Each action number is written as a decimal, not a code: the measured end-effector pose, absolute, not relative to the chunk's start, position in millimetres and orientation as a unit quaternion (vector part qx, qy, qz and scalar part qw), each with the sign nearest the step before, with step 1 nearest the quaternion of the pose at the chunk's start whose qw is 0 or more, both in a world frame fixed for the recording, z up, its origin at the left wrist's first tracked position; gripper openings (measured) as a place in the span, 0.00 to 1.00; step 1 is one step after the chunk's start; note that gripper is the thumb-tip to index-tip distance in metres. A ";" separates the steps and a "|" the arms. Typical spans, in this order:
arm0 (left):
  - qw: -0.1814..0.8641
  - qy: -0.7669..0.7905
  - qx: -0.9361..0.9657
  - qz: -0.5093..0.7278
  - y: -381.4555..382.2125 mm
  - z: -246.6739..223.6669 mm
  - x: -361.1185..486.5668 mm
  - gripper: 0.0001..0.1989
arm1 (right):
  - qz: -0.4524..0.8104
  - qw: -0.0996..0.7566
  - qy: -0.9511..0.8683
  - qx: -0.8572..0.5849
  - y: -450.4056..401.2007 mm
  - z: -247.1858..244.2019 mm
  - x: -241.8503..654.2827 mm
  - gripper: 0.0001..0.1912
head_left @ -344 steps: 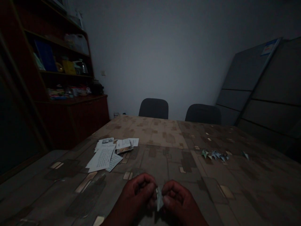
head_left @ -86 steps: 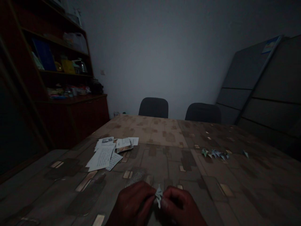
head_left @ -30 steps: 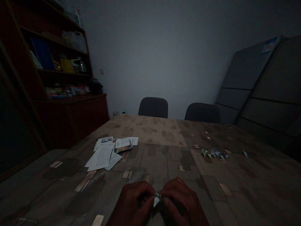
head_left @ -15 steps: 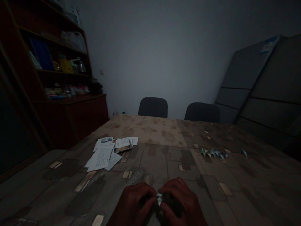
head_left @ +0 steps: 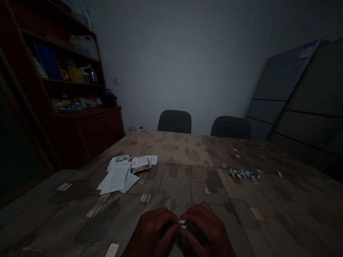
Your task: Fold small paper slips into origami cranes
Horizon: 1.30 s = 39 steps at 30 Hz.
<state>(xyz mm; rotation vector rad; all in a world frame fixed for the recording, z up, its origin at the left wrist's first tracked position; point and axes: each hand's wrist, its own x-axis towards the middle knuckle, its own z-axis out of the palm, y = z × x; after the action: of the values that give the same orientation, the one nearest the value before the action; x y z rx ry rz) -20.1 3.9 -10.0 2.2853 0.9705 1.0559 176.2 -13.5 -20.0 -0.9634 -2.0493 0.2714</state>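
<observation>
Pale paper [head_left: 182, 224] is pinched by left hand [head_left: 157, 226] and right hand [head_left: 210, 223], far tablecloth edge [head_left: 199, 136] well beyond.

Location type, viewed from my position in the room: a home, apparently its dining area. Indicators: a bench [head_left: 184, 142] covered by a patterned tablecloth [head_left: 198, 194]; two dark chairs [head_left: 174, 121] along its far edge; a reddish-brown cabinet [head_left: 100, 123] storing a translucent plastic jug [head_left: 90, 47] and an apparent kettle [head_left: 93, 75].
</observation>
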 end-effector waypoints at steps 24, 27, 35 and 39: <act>0.357 0.450 0.729 0.371 7.2 -4.9 -10.4 0.08 | 0.015 0.485 -0.796 -0.363 -10.9 -1.3 177.0 0.14; 0.346 0.449 0.734 0.374 7.8 -4.3 -10.8 0.08 | 0.052 0.476 -0.787 -0.390 -11.4 -2.7 180.3 0.06; 0.282 0.398 0.787 0.378 8.1 -9.9 -12.6 0.08 | 0.116 0.450 -0.799 -0.382 -12.5 -16.2 181.5 0.03; 0.260 0.396 0.799 0.372 7.5 -14.9 -12.5 0.07 | 0.130 0.437 -0.792 -0.406 -12.7 -19.2 181.1 0.04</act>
<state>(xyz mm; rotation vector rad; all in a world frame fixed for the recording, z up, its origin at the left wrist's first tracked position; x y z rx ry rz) -12.5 7.5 -14.9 2.1637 1.0716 1.0065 181.1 -12.7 -19.2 -1.0086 -1.9710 0.3227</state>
